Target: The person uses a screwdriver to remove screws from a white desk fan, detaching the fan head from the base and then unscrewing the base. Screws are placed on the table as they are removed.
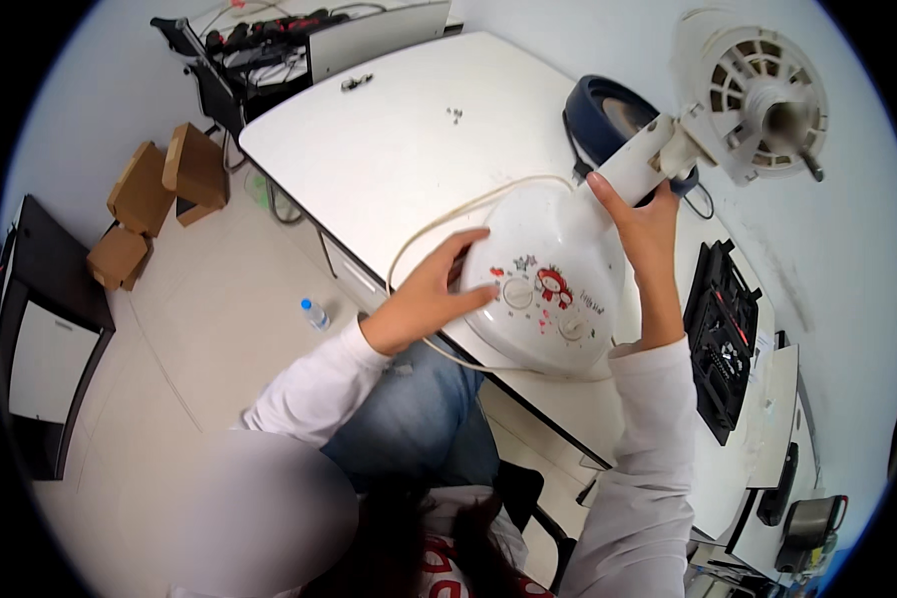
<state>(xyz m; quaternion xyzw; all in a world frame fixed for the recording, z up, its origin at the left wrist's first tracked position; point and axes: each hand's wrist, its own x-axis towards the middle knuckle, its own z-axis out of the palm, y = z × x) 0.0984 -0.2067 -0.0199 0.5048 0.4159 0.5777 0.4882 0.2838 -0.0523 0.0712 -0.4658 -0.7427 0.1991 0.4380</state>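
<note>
A white electric fan [538,224] without its blades lies across the table in front of me. Its rounded base bears two knobs and a red cartoon figure. My left hand [427,297] holds the left edge of the base between thumb and fingers. Around the neck [630,164], my right hand [650,237] is closed, thumb on the near side. Beyond it, the motor head [767,100] with its slotted round housing and bare shaft points off to the right. A pale cord [424,231] loops from the fan around the left of the base.
A blue round appliance [608,105] stands behind the neck. At the right lies an open black tool case [725,339]. Small screws [455,116] sit on the white table [369,149]. Cardboard boxes [140,189] and a bottle [314,314] are on the floor.
</note>
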